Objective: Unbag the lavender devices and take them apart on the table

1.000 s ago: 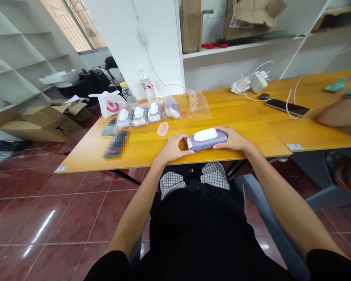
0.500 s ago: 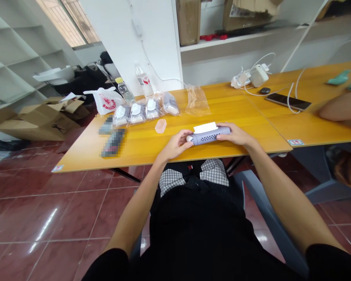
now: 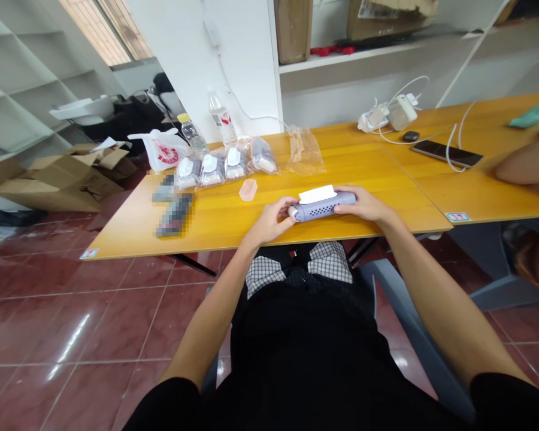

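Two ends of perforated purple device [image 3: 321, 209] gripped: left hand [image 3: 269, 222], fingers pinching pale end [image 3: 293, 212]; right hand [image 3: 362, 205], fingers closed around opposite end [image 3: 351, 198].

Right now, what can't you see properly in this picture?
All in the head view:
Lavender device: one end partly covered by the right hand; underside hidden by its own body.
Dark item: pixelation hides what it is.
Another person's arm: cut off by the right edge.
Red-printed bottle label: too small to read.
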### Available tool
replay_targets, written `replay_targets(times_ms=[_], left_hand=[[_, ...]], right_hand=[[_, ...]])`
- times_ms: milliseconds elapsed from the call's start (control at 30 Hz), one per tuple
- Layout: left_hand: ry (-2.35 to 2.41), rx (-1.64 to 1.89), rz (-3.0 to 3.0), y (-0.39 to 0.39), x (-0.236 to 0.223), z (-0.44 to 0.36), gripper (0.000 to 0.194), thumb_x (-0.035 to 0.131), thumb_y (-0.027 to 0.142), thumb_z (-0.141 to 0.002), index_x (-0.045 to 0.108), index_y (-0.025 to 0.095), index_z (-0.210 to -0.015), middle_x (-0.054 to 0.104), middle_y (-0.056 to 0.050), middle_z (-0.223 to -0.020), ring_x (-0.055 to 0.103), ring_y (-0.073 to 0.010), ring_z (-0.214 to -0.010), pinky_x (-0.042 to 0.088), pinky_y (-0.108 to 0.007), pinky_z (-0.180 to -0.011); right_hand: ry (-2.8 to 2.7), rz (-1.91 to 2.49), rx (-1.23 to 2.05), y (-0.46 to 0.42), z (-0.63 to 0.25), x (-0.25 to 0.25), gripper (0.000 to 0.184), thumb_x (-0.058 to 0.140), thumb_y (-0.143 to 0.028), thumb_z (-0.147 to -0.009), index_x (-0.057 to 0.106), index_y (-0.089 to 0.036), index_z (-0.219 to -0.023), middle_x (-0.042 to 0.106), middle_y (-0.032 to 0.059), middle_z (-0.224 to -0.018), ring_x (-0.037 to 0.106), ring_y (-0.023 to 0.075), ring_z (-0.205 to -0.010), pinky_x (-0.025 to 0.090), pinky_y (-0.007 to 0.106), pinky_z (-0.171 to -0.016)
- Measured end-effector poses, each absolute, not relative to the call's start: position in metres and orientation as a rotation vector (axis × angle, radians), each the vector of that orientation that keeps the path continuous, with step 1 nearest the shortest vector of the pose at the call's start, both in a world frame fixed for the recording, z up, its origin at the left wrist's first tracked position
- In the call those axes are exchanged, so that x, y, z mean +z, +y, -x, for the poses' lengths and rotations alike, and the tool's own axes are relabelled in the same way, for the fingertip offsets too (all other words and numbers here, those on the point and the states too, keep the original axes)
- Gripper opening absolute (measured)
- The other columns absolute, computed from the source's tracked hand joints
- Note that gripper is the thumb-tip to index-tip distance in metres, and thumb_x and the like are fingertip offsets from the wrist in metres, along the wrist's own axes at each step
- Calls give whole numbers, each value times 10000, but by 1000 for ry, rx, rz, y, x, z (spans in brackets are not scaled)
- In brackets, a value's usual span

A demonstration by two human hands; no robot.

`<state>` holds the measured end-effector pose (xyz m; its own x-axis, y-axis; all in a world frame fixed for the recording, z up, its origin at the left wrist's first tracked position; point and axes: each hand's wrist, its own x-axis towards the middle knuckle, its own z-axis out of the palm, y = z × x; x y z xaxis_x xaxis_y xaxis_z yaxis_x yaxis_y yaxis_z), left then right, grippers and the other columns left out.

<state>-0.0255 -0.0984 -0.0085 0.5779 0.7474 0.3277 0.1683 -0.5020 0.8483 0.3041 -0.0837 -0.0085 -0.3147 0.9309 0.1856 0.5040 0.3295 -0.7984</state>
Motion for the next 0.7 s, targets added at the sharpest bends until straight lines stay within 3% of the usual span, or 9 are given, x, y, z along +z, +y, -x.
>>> replay_targets(times_ms=[200, 467, 700], left_hand=[[702, 925, -1980, -98, -8, 24, 398, 693, 304, -933, 576, 205, -1301, 701, -183, -1390, 703, -320, -1299, 563, -544, -1129], [719, 916, -2007, -98, -9, 20, 333, 647, 285, -916, 493, 237, -1208, 714, -87, -1105, 720, -228, -999, 606, -453, -948], [759, 884, -2008, -98, -9, 20, 282, 624, 270, -921, 453, 257, -1145, 705, -63, -1063, 704, -217, -980, 607, -456, -943]], right_hand=[[-1961, 1276, 820, -83, -304, -10, 753, 858, -718, -707, 791, -252, -1294, 788, 113, -1265, 733, 410, -1153, 573, 618, -1073], [-2001, 1258, 803, -83, -305, -7, 745, 874, -693, -715, 782, -264, -1318, 788, 103, -1266, 715, 425, -1198, 547, 644, -1105], [-1981, 1241, 808, -85, -302, -7, 782, 871, -726, -688, 787, -244, -1298, 798, 109, -1243, 732, 418, -1147, 561, 630, -1083]])
